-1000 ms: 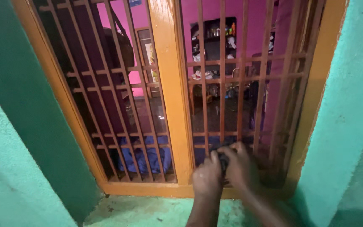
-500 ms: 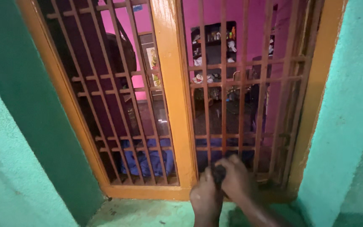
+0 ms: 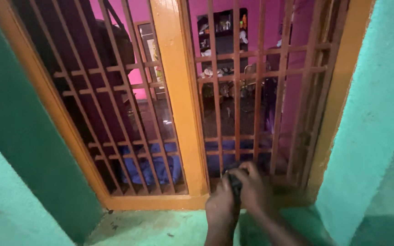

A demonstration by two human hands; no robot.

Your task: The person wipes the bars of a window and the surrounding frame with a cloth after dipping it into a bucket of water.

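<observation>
**Hands closed on a dark object at the foot of the grille**

Pressed close together, left hand (image 3: 222,205) and right hand (image 3: 251,191), fingers curled around a small dark object (image 3: 235,182). Pinched between both, with only a sliver showing in the gap; too hidden to tell its kind. Held right against the lowest bars of the right grille panel (image 3: 235,91), just above the orange sill (image 3: 160,200) and near the foot of the wide orange post (image 3: 178,100).

Judged from that grip: best done with one of the hands steadying the object against the bars and the other working it in small, firm moves. Wrists kept low and fingers kept clear of the gaps between bars, so nothing got nipped. Little light down there, so worth going by feel and without forcing.

Further out: left grille panel (image 3: 115,114) beside the post, set at a slant. Behind the bars, a blue cloth (image 3: 153,166) on the floor inside, a dark shelf (image 3: 224,32) with small things on it, and a pink wall (image 3: 137,9). Rough teal wall (image 3: 379,114) close on the right, darker green wall (image 3: 14,136) on the left, and a worn green floor (image 3: 160,228) under the forearms.
</observation>
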